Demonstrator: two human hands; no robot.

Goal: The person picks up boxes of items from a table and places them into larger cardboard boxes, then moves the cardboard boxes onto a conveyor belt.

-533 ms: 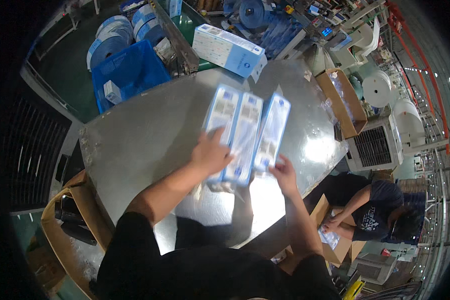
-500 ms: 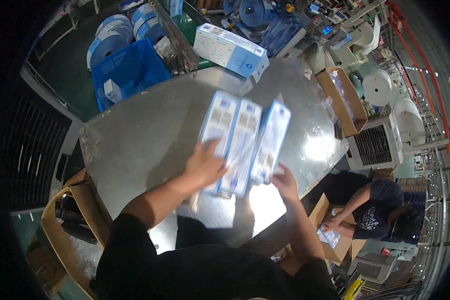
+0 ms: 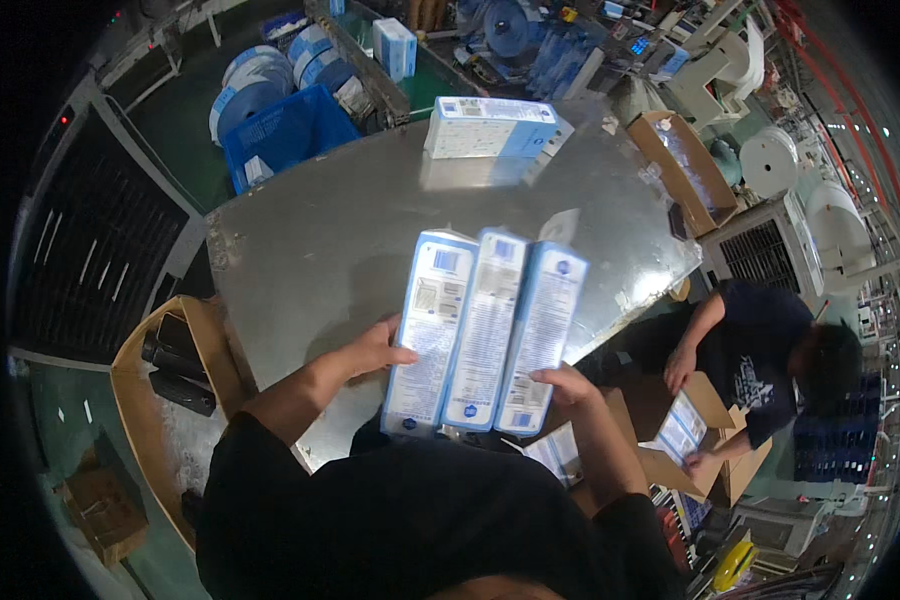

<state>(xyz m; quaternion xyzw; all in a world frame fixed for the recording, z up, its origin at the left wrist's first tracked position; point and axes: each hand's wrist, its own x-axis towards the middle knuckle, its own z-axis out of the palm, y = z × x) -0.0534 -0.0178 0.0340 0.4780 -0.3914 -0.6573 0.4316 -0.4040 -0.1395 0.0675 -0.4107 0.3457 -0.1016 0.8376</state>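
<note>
Three slim blue-and-white cartons stand side by side in a row in front of me: the left carton (image 3: 428,335), the middle carton (image 3: 482,335) and the right carton (image 3: 540,335). My left hand (image 3: 373,350) presses on the outer side of the left carton, its thumb over the top edge. From the other end my right hand (image 3: 566,384) grips the right carton, thumb on its printed top face. Between both hands the row is squeezed together. Most fingers are hidden behind the cartons' sides.
Another carton (image 3: 495,128) with an open flap lies at the metal table's (image 3: 310,250) far edge. A blue crate (image 3: 290,130) stands behind left, a cardboard box (image 3: 225,345) at left. On the right, a co-worker (image 3: 760,350) handles cartons in an open cardboard box (image 3: 722,470).
The right carton has closed up against the other two, and the row has come nearer my body. My left hand has shifted from the top to the outer side. The co-worker's hands have moved apart.
</note>
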